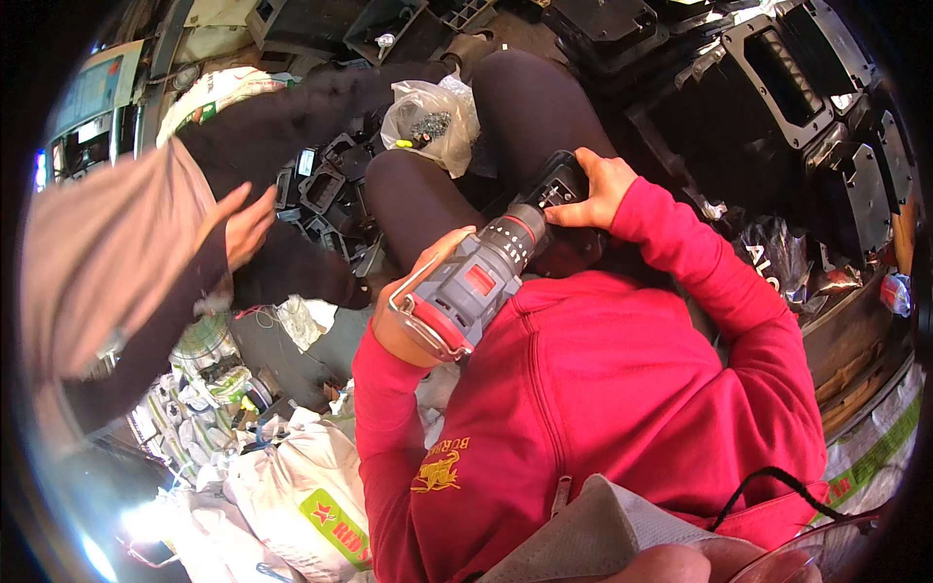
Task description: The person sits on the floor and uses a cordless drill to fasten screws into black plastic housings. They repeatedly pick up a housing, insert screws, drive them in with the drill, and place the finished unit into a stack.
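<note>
My left hand point(400, 325) is wrapped round a grey and red cordless drill point(476, 282), whose front end points up and to the right. In my right hand point(600, 194) I grip a black plastic housing point(560, 180) above my lap, thumb and fingers on its edges. The drill's chuck meets or nearly meets this housing; the bit's tip is hidden. Just beyond, a clear plastic bag point(449, 146) of small metal screws point(431, 126) sits between my knees.
Black housings point(768, 83) are stacked at the far right. Smaller black parts point(321, 189) lie heaped left of my knees. Another person's hand point(251, 228) reaches in from the left. White sacks point(292, 486) stand at the lower left.
</note>
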Motion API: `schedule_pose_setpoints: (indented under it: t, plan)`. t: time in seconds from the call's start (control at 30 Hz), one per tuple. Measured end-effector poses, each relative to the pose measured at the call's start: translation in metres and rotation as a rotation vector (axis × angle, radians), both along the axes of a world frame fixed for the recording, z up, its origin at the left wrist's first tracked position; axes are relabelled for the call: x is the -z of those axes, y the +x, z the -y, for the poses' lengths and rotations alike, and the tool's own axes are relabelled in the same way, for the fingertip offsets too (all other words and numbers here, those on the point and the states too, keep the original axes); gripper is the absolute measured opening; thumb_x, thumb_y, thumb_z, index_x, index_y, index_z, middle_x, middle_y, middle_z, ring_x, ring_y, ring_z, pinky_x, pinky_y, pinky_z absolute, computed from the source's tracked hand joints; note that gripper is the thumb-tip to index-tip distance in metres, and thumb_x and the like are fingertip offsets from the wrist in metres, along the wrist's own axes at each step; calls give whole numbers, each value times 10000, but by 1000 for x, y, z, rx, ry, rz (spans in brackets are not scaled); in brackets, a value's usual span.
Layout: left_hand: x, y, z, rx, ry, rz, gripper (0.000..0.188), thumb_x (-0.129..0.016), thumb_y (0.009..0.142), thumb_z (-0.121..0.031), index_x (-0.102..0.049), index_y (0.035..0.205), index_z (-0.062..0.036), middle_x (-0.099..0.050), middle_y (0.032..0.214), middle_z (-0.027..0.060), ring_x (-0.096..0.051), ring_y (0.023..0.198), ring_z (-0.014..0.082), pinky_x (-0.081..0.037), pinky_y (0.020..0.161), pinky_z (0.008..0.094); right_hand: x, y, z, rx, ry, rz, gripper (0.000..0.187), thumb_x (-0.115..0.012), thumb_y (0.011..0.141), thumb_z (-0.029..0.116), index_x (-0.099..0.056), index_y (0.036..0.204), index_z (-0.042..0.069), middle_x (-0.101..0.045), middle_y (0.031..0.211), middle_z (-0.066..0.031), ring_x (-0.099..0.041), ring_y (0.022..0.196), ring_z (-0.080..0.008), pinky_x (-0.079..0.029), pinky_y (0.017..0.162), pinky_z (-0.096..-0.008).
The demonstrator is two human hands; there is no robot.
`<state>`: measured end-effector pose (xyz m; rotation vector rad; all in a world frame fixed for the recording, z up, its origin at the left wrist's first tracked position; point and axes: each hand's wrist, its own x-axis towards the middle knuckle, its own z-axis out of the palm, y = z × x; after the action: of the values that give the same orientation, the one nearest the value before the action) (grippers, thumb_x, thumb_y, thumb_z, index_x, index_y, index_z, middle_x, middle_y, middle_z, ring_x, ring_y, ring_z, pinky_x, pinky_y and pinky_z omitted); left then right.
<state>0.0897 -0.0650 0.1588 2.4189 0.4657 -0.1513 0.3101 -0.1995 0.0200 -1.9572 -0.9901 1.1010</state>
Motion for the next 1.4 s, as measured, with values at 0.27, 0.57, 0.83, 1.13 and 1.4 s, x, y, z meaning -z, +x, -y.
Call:
schedule_pose_setpoints:
  t: [0.27,0.57,0.83,1.13,1.4]
  plan:
    - [-2,3,-7,57,-19,-75,593,-739,731,-115,-509,1274,-50,-592,1221,89,-619,1057,225,-472,924,292,3,-2,-2,-27,23,30,667,-787,620,438,-545,988,-64,-645,762,-229,-665,736,-340,-516,678,-389]
    - [5,-5,3,-194,-240,-65,570,-741,729,-89,-485,1227,15,-615,1106,136,-622,999,228,-502,858,357,6,2,-1,-56,26,-40,749,-769,604,556,-522,942,-65,-642,795,-281,-658,786,-402,-531,717,-416]
    - [-1,33,3,-261,-571,-93,494,-648,775,-42,-490,1243,-31,-566,1185,101,-565,1080,179,-469,924,297,5,4,-4,-78,-8,-50,718,-774,601,515,-506,922,-68,-637,759,-277,-657,749,-405,-535,693,-414]
    - [38,37,-16,-554,-1107,-251,339,-602,836,-26,-548,1171,-23,-620,983,47,-608,889,99,-528,768,232,25,10,-1,-70,1,-48,694,-783,594,480,-518,930,-67,-635,777,-285,-654,764,-409,-525,689,-431]
    - [43,-11,-9,-74,-581,104,848,-828,669,-191,-384,1384,-84,-531,1296,79,-642,993,211,-502,888,293,20,9,4,-49,94,-35,861,-777,594,438,-490,1214,-86,-658,967,-239,-661,940,-317,-507,799,-377]
